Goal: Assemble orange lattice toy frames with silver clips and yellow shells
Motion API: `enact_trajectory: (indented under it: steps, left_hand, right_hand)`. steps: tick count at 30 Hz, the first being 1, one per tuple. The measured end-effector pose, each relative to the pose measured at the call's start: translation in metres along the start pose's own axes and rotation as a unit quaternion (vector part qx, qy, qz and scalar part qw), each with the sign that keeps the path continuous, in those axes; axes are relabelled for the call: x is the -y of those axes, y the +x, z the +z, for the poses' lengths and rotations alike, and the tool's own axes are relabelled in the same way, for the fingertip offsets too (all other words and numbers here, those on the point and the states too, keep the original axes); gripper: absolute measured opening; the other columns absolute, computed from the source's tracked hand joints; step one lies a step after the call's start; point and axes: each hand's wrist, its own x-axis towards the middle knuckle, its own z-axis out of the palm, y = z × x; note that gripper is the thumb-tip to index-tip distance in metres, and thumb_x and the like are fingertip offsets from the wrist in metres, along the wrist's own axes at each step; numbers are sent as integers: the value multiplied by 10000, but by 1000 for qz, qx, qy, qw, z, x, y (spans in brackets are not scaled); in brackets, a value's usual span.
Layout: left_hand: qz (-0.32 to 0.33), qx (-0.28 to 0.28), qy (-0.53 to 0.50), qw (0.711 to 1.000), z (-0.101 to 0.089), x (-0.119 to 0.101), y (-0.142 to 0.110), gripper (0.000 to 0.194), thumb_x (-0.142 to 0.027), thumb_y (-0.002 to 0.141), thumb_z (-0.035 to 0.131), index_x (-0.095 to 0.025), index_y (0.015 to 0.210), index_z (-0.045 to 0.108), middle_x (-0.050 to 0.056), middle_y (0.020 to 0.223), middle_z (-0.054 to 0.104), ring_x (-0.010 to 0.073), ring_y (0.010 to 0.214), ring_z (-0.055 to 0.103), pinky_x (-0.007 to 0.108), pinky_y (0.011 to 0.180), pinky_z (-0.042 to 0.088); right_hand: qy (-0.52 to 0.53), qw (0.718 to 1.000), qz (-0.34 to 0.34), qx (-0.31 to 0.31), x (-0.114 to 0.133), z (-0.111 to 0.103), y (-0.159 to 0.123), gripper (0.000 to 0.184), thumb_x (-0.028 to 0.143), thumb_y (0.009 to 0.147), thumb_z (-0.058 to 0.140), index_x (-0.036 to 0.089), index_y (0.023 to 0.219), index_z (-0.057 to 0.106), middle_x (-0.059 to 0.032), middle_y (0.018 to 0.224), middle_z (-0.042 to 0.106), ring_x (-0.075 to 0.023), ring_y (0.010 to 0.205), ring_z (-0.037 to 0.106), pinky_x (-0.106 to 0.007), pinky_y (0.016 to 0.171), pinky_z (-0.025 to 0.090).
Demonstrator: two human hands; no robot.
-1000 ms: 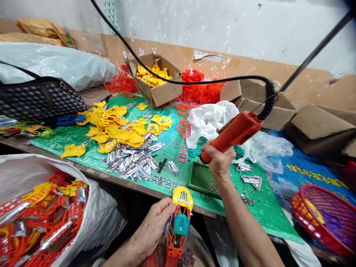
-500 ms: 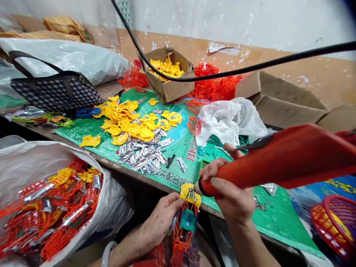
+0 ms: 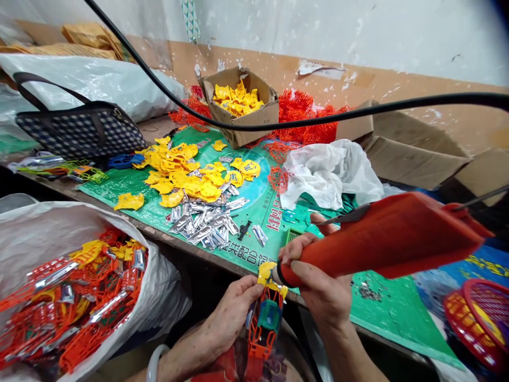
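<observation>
Left hand (image 3: 233,318) pinching the orange-framed plastic toy car (image 3: 269,314) at six o'clock, yellow hood (image 3: 265,272) and teal block already on; right hand (image 3: 328,292) wrapped round the red power driver (image 3: 382,239), nose at the hood, fastening unclear. Loose yellow plastic shells (image 3: 178,175) at nine, green-sheeted desk (image 3: 397,313), flaking white-and-tan wall (image 3: 358,32) at twelve.

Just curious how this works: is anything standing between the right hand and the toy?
Yes, the red tool, held in the right hand, its tip at the toy. Nothing visible stands between the left hand and the toy.
</observation>
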Motion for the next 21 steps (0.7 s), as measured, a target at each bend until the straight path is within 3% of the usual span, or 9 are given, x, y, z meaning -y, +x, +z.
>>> enact_trajectory:
  steps: [21]
  left_hand:
    - [-2, 11, 6, 1000, -4, 6, 4, 252, -387, 775, 687, -143, 798, 627, 8, 745, 611, 123, 675, 472, 242, 627, 377]
  right_hand:
    - [51, 998, -4, 23, -5, -5, 1, 678, 189, 678, 784, 347, 1271, 498, 57, 709, 616, -142, 626, 580, -306, 604, 502]
